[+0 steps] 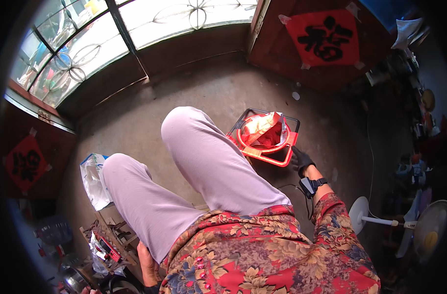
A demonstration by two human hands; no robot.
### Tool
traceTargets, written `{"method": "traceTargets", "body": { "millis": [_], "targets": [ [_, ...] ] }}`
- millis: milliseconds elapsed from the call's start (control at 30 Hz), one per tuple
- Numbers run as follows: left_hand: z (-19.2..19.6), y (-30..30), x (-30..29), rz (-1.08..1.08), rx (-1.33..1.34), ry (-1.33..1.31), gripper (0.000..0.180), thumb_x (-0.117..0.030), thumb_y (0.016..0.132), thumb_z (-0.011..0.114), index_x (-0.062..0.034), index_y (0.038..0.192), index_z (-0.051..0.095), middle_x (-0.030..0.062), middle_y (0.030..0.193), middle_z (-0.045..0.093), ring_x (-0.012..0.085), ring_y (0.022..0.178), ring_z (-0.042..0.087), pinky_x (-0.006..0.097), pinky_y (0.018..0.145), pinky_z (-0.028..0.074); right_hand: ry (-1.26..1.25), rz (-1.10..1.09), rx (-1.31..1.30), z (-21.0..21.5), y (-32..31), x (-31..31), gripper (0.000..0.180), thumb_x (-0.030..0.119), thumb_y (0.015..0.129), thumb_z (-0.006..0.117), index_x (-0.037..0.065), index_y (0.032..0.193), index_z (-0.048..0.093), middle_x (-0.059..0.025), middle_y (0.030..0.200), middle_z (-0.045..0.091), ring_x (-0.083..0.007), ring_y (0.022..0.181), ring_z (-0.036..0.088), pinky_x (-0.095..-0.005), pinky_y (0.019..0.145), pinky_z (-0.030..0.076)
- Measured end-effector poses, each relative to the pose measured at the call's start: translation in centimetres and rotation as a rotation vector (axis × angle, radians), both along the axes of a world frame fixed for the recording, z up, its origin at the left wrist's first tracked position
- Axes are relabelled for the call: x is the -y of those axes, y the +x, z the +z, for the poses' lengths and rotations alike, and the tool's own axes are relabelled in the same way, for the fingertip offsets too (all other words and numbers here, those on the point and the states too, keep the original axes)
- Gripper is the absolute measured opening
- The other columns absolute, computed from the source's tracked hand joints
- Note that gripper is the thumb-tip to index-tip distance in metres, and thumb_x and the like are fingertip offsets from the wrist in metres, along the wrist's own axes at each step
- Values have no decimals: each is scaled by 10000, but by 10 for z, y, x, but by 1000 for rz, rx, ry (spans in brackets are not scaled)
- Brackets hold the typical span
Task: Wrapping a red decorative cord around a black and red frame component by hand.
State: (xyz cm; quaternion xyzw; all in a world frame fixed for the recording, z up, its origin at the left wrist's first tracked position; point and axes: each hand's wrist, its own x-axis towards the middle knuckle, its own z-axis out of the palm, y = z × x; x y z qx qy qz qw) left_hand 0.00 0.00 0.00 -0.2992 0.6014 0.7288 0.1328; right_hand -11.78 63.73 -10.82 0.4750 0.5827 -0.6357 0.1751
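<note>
- Reaching down at centre right of the frame, the gloved right hand (pixel 300 160) is seen at the corner of the red bin frame (pixel 262 153); whether it is clenched on the frame cannot be told.
- The left hand (pixel 147 264), at the lower edge, is held flat and released beside the thigh.
- Risk noted: the red bag (pixel 267 131) sits loosely in the frame and could slip or spill if the frame is tipped.

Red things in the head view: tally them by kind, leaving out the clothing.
Red diamond paper hangings: 2, one on the door, one on the left wall.
Red-framed stand with a red bag, by the gloved right hand: 1.
Total: 3.
</note>
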Motion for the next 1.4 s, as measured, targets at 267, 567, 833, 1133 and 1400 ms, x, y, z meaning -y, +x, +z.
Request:
{"method": "traceTargets", "body": {
  "millis": [267,567,833,1133,1400],
  "targets": [
    [10,-15,-32,-86,-6,0,563,-388,1038,352,82,1319,482,159,1252,596,223,1120,589,330,973,446,304,313,-789,-58,12,-33,247,53,927,579,-64,1143,560,-158,1033,662,-256,998,655,-356,928,534],
    [17,-29,-6,-179,-132,-134,459,-332,1035,421,60,1204,590,72,1069,657,131,917,608,282,855,486,112,102,-985,133,-45,34,273,86,920,642,-39,1155,580,-124,1083,637,-203,977,662,-323,839,574],
    [91,-56,-2,-7,-250,-299,255,-175,961,608,31,1108,635,103,984,686,166,825,674,268,720,549,-274,61,-1042,279,-63,115,289,29,915,604,28,1196,538,-73,940,640,-198,847,645,-359,806,545],
    [180,-89,-22,14,-546,-291,276,-225,944,623,26,1059,639,113,936,694,182,793,681,304,752,554,-581,106,-1076,322,-47,175,279,67,889,650,35,1120,496,-74,866,607,-194,793,638,-330,757,554],
    [206,-106,-40,-132,-854,-292,92,-67,863,673,20,871,644,68,839,663,139,779,614,266,703,498,-856,125,-969,297,-40,203,288,103,903,637,41,1134,476,-67,842,600,-174,744,627,-291,691,537]
  ]
}}
